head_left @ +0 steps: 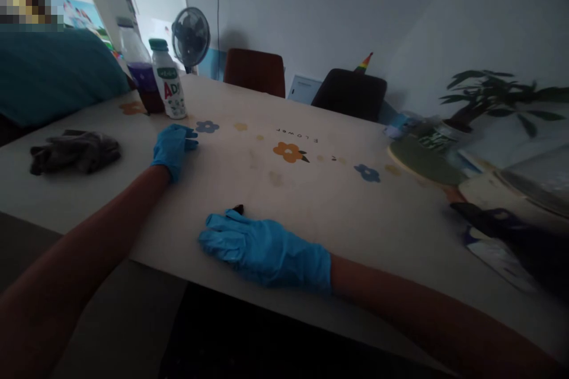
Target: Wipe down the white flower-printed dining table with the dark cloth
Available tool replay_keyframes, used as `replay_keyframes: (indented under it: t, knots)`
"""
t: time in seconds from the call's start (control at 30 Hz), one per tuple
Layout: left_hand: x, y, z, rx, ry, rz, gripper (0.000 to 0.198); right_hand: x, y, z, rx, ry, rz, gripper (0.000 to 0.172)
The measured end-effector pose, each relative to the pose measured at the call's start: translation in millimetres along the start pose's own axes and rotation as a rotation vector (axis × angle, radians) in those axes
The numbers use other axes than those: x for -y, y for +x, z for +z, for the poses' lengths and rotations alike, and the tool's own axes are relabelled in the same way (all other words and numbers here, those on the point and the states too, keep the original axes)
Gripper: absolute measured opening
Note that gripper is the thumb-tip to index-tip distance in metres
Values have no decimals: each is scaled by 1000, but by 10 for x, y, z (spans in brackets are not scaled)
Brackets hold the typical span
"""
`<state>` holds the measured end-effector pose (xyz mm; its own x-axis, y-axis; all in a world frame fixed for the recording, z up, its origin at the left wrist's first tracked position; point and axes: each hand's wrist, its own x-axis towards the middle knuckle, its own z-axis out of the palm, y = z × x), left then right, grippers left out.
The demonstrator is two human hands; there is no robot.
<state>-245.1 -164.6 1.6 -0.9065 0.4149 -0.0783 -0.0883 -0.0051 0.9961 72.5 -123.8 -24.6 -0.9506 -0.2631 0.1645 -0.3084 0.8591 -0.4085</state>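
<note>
Both my hands wear blue gloves. My left hand [172,148] rests on the flower-printed table [311,189], reaching toward a white bottle with a green cap [168,80]; its fingers are loosely curled and hold nothing. My right hand [262,249] lies flat near the front edge, fingers stretched out. A small dark object [239,209] sits on the table just beyond its fingertips.
A bottle of purple liquid [140,68] stands behind the white bottle. A grey crumpled cloth [75,152] lies at the left. At the right are a potted plant [484,100], a green plate [427,163] and dark items. A fan [191,37] and two chairs stand behind.
</note>
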Motion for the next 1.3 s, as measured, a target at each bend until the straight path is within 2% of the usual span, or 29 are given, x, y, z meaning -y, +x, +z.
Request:
replay_keyframes:
  t: [0.1, 0.2, 0.3, 0.4, 0.53, 0.63, 0.73, 0.83, 0.93, 1.03, 1.13, 1.3]
  knots:
    - [-24, -35, 7, -10, 1, -6, 23, -32, 251, 2, 20, -115, -59, 59]
    - [-39, -66, 17, -15, -7, -4, 25, -303, 464, -10, -13, -132, -12, 56]
    - [-34, -65, 25, -17, -13, -3, 26, -842, 599, -113, -92, -105, 104, 61]
    - [-6, -21, 15, -11, -16, 0, 24, -1539, 667, -341, -128, -135, 237, 62]
    - [33, 37, -18, -7, -43, 22, 22, -2389, 670, -706, -196, -194, 531, 59]
    - [38, 42, -32, -6, -59, 30, 21, -2799, 614, -905, -279, -226, 684, 59]
    - [23, 25, -26, -6, -57, 16, 20, -2969, 538, -1001, -332, -248, 774, 61]
    - [0, -3, -11, -25, -71, -13, 21, -2908, 429, -1005, -319, -247, 778, 61]
    - [-18, -31, 1, -16, -80, -9, 23, -2628, 212, -941, -275, -230, 715, 60]
    - [-13, -35, 5, -11, -77, -11, 24, -2160, -142, -850, -239, -175, 563, 60]
    - [25, -2, -12, -12, -77, -14, 24, -1582, -563, -777, -187, -97, 418, 58]
    - [95, 78, -63, 21, -47, 27, 14, -723, -1143, -708, -124, 31, 381, 58]
